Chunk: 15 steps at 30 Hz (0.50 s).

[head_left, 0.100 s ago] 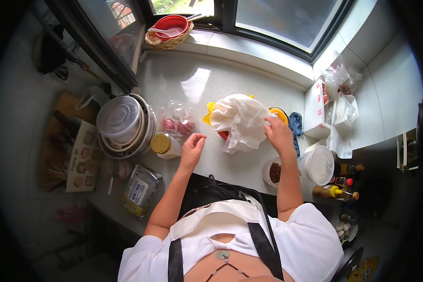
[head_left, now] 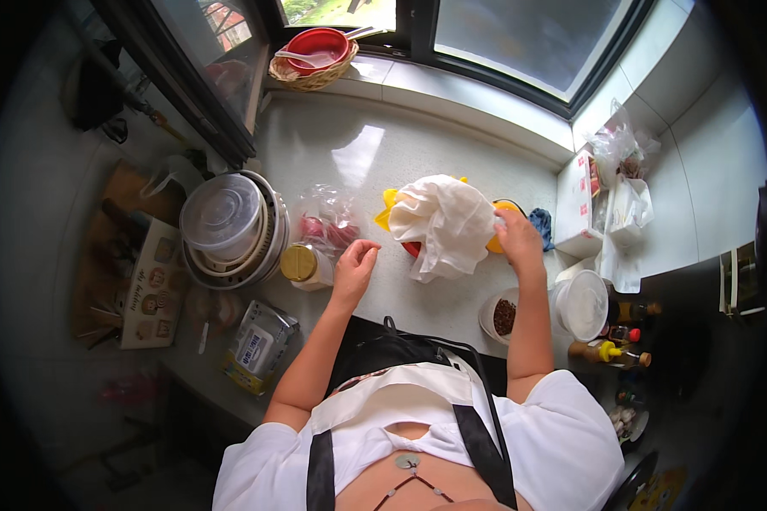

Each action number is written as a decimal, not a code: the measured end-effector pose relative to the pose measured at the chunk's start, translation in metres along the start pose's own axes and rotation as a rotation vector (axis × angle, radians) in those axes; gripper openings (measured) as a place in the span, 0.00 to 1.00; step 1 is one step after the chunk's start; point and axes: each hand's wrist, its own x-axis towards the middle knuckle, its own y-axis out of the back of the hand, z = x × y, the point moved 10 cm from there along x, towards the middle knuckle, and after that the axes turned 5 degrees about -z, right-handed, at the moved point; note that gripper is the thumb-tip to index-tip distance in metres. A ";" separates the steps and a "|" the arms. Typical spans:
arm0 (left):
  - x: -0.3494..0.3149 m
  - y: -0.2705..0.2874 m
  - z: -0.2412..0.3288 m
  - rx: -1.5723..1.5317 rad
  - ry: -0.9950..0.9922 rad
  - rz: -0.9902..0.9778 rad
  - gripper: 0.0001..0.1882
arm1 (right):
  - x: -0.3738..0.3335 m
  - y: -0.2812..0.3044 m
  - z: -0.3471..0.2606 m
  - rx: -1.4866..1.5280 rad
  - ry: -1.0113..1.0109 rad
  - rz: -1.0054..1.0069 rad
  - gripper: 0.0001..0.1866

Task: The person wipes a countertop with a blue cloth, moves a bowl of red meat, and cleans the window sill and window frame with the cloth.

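A crumpled white cloth (head_left: 443, 226) is draped over a red vessel (head_left: 411, 248), most of which it hides. Yellow material (head_left: 385, 213) pokes out at the cloth's left. My right hand (head_left: 521, 240) pinches the cloth's right edge, beside a yellow round thing (head_left: 501, 226) partly hidden behind the fingers. Left of the cloth, my left hand (head_left: 354, 268) hovers with its fingers curled together and nothing visible in them. Close by it are a jar with a gold lid (head_left: 299, 263) and a clear plastic bag with reddish-pink contents (head_left: 328, 226).
Stacked bowls and colanders (head_left: 230, 217) stand at the left, with a wipes pack (head_left: 260, 347) nearer me. By my right forearm are a tub of dark red bits (head_left: 503, 317), a lidded white tub (head_left: 581, 305) and bottles (head_left: 609, 352). A blue cloth (head_left: 541, 226) lies beyond.
My right hand has shifted slightly right, along the cloth's edge. My left hand stays nearly in place, and the whole view has moved a little.
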 end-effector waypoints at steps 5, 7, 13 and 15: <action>0.025 -0.017 0.003 -0.026 0.042 -0.098 0.08 | 0.050 -0.028 0.109 -0.223 -0.325 -0.151 0.13; 0.035 -0.024 0.006 -0.025 0.102 -0.148 0.08 | 0.059 -0.056 0.158 -0.224 -0.391 -0.261 0.15; 0.050 -0.027 0.029 -0.058 0.130 -0.118 0.09 | 0.043 -0.117 0.192 -0.184 -0.562 -0.558 0.29; 0.057 -0.030 0.037 -0.092 0.097 -0.101 0.09 | 0.047 -0.122 0.192 -0.134 -0.505 -0.552 0.33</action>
